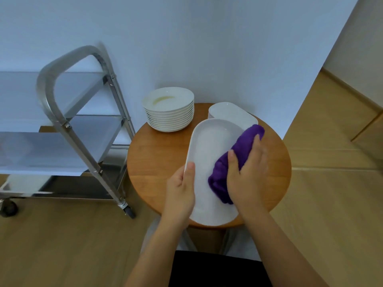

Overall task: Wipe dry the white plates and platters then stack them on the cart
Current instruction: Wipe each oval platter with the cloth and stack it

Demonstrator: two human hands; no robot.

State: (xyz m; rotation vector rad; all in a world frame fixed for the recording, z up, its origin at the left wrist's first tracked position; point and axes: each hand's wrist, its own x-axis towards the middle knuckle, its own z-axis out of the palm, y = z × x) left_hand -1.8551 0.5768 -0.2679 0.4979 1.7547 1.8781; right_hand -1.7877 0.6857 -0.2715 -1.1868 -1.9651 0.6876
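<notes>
Two bare hands, yours, work over a round wooden table [149,162] seen from above. Your left hand [181,191] grips the near left rim of a long white platter [209,146], thumb lying on the upper face and the other fingers hidden under the rim. The platter is an elongated oval with its long axis running from near you toward the far right, its far end pointing at the wall and its near end hanging just past the table's near edge. Your right hand [247,175] presses a bunched purple cloth [238,156] onto the right side of the platter, thumb and fingers curled round the cloth; the cloth lies along the same slant as the platter, its far tip reaching past the platter's right rim. Behind the platter, on the far right of the table, sits a low stack of white platters [228,111], touching or partly overlapped by the one you hold. On the far left of the table stands a taller stack of round white plates [170,112], the top one showing a faint yellowish patch. Left of the table stands a steel cart [68,125] on wheels, with flat shelves and a curved handle. Wooden flooring surrounds the table.
</notes>
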